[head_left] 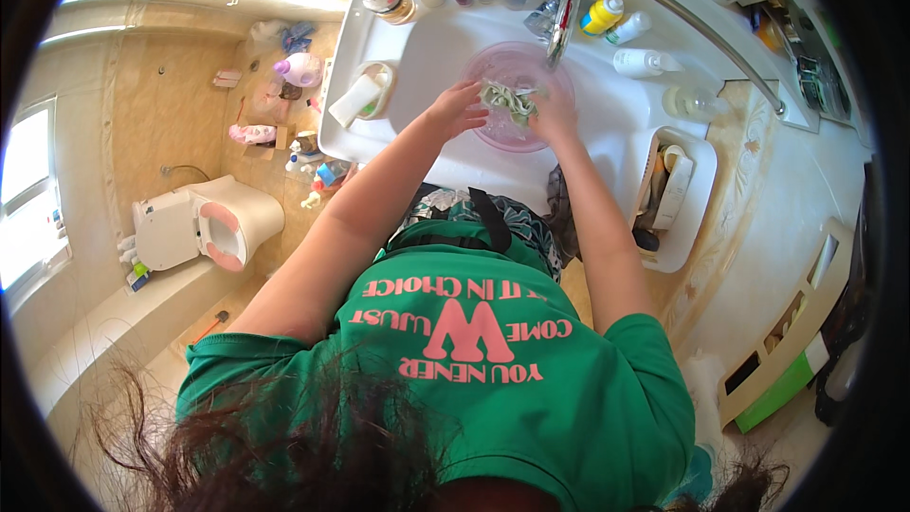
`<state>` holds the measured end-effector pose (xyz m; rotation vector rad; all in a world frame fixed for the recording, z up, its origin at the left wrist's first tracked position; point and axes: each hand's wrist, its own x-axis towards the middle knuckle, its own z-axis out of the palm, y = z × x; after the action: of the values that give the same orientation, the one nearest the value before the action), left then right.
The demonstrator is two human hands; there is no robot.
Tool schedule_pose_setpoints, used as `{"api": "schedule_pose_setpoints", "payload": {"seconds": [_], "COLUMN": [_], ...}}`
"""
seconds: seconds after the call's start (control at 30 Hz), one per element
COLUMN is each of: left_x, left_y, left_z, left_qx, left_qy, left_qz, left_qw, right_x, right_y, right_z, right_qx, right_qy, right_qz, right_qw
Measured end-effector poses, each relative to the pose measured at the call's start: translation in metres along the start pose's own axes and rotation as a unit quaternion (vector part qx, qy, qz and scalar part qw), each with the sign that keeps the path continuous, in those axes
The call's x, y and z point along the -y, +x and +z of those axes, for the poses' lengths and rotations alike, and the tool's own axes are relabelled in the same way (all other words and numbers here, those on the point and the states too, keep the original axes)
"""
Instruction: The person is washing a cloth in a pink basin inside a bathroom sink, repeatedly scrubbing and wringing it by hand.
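Both hands, left (457, 110) and right (555, 118), have their fingers clenched on a crumpled pale cloth (509, 100) held over the pink basin (493, 138) in the white sink (607, 118) below the tap (561, 14).

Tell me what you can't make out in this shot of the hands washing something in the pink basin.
Head view only:
- The cloth: a bunched, patterned bundle; both hands cover its ends, so its kind and size are unclear.
- Left hand and right hand: fingertips hidden in the cloth, so the grip is unclear.
- Pink basin: whether it holds water cannot be told.
- Tap: whether it runs is too small to see.
- Bottles behind: contents unreadable.
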<state>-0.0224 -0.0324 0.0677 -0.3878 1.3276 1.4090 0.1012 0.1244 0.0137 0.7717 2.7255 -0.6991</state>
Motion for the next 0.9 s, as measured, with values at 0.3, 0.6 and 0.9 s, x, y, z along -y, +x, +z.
{"api": "schedule_pose_setpoints", "payload": {"seconds": [0.3, 0.6, 0.9], "left_x": [0.007, 0.003, -0.016], "left_y": [-0.015, -0.012, 0.01], "left_z": [-0.028, 0.001, 0.017], "left_qx": [0.006, -0.061, 0.185], "left_qy": [0.019, -0.078, -0.188], "left_qz": [-0.011, -0.075, -0.063], "left_qw": [1.0, 0.992, 0.962], "right_x": [0.018, 0.008, 0.113], "right_y": [0.005, 0.022, -0.051], "right_z": [0.031, 0.025, -0.064], "right_qx": [0.229, -0.004, -0.181], "right_qy": [-0.164, 0.254, 0.206], "right_qz": [-0.057, -0.109, -0.253], "right_qw": [0.958, 0.961, 0.928]}}
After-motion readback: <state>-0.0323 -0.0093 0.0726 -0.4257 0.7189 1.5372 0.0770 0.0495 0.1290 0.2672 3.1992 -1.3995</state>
